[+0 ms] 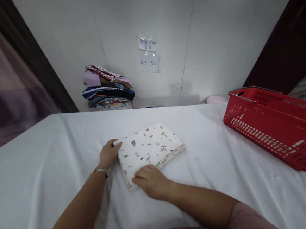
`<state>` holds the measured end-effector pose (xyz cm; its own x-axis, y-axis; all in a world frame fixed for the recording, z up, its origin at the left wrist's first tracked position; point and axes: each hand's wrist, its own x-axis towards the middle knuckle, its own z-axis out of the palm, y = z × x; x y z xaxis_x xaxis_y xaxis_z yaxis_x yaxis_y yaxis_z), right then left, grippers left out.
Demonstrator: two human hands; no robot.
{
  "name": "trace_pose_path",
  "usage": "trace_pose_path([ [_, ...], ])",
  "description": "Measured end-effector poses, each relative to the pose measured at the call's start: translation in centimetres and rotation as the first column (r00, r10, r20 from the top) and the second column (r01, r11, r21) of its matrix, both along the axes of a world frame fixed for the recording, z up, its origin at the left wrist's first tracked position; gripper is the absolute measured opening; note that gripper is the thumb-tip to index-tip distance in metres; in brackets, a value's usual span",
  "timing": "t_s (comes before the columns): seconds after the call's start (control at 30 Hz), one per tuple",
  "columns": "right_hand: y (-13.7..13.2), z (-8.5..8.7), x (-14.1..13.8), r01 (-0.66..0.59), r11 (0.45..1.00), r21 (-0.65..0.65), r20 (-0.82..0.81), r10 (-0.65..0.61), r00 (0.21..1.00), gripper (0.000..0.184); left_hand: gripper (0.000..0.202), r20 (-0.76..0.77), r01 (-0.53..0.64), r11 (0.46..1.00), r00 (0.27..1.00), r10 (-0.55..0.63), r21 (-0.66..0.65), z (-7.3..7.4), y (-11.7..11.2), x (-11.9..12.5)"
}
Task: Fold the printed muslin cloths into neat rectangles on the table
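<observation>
A folded white cloth (150, 146) printed with small grey and tan figures lies flat in the middle of a white-covered table (40, 165). My left hand (108, 154) grips the cloth's left edge, fingers curled round it; a bracelet sits on that wrist. At the cloth's near edge my right hand (151, 181) has its fingers tucked against and under the fold. Both hands are closed on the cloth.
A red plastic basket (275, 126) stands on the table at the right. A stack of folded clothes (108, 88) rests against the white wall behind the table, next to two paper notes (148, 53). Dark panels flank both sides.
</observation>
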<state>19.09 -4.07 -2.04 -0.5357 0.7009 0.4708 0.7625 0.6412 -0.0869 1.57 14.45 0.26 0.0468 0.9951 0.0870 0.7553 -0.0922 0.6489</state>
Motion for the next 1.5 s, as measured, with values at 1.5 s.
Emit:
trace_pose_path([
  [1.5, 2.2, 3.5, 18.0, 0.477, 0.508, -0.718, -0.175, -0.794, 0.583, 0.023, 0.053, -0.625, 0.708, 0.593, 0.672, -0.397, 0.384, -1.7, -15.5, 3.0],
])
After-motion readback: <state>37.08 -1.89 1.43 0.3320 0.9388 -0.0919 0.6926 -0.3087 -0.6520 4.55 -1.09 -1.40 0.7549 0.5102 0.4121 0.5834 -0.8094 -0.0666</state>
